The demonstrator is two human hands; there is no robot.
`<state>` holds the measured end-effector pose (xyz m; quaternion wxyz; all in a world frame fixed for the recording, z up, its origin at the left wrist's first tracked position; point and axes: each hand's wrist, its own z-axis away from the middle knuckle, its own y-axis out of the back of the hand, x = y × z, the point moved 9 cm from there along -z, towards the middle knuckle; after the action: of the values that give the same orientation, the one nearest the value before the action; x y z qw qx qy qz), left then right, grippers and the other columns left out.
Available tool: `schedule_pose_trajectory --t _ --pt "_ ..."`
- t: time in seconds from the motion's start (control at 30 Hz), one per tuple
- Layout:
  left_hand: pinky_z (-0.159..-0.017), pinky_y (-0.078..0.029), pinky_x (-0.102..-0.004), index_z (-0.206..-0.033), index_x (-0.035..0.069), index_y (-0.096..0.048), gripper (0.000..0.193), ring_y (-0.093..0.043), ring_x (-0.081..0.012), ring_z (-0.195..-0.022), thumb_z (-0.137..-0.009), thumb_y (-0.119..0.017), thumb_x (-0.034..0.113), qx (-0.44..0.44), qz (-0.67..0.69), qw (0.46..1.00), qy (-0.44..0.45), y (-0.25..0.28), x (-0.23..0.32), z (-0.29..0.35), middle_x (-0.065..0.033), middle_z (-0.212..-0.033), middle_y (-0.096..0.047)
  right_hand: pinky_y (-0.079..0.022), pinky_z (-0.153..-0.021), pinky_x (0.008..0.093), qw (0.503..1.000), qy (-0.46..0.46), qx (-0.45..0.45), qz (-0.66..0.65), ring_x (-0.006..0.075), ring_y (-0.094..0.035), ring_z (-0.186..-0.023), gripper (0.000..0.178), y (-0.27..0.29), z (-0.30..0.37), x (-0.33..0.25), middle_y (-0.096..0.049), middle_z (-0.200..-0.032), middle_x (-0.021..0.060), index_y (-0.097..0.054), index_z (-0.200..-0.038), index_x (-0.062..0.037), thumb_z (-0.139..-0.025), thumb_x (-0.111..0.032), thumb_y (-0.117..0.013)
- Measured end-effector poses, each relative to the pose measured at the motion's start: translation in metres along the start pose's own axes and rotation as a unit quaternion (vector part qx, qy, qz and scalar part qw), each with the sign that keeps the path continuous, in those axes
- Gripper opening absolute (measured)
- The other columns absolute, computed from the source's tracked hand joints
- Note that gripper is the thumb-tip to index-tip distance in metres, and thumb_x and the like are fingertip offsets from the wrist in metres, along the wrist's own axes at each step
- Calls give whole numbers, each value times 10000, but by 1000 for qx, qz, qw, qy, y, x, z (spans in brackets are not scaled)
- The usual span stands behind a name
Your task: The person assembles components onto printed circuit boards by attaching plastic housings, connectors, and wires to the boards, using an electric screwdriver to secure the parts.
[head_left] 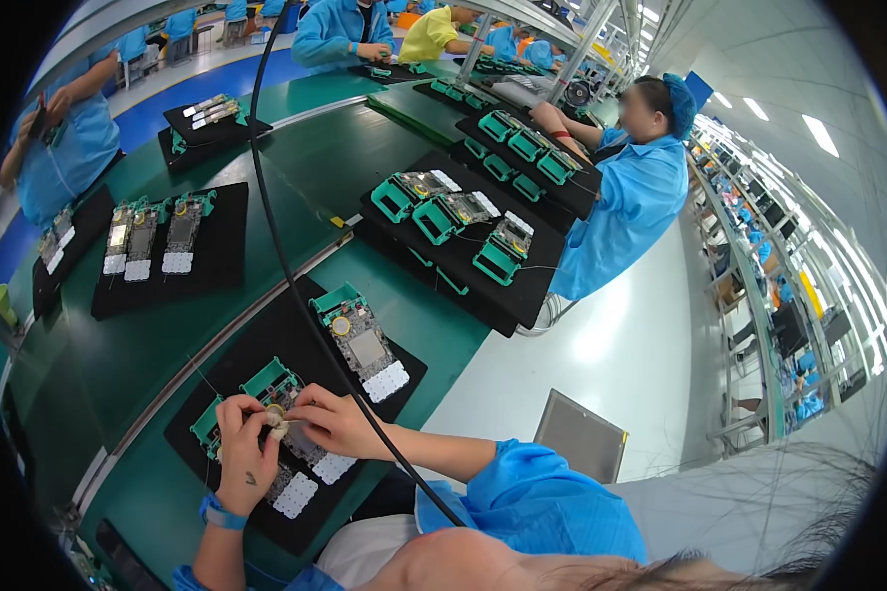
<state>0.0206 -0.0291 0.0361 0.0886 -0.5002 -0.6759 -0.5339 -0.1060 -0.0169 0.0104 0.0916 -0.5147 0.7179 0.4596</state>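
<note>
Left hand (244, 448) and right hand (345, 424) — fingertips pinching a small pale piece (280, 430) between them — work over 2 circuit boards (295, 494) on a black mat (276, 340), beside a 3rd board (367, 347).

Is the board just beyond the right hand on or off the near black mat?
On: the board lies on the mat, whose black surface shows along both sides.
</note>
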Motion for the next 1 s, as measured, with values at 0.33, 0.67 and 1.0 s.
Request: schedule_pose_trajectory --t 0.33,0.67,1.0 --pt "-800 -424 -375 -815 -28 -582 171 -445 -292 -972 -690 -692 9 12 9 1000 13 -2 -2 1 -108 -989 -469 -481 -480 318 1000 -1 26 3 241 -602 -609 239 -4 4 7 -539 -936 65 -608 -978 -37 -757 -71 -693" --pt "-787 -446 -374 -782 -35 -559 195 -497 -291 -961 -647 -691 11 28 11 999 -28 -6 -2 1 -106 -961 -480 -513 -547 320 999 -19 -9 34 245 -621 -686 332 -8 6 5 -536 -964 83 -608 -1036 -35 -713 -11 -682" --pt "-804 -459 -376 -787 -36 -551 200 -513 -293 -972 -640 -681 0 30 12 999 -18 -6 -2 1 -113 -961 -479 -507 -535 305 1000 -8 8 16 225 -613 -660 356 -4 4 3 -538 -966 79 -613 -1044 -43 -697 8 -673"
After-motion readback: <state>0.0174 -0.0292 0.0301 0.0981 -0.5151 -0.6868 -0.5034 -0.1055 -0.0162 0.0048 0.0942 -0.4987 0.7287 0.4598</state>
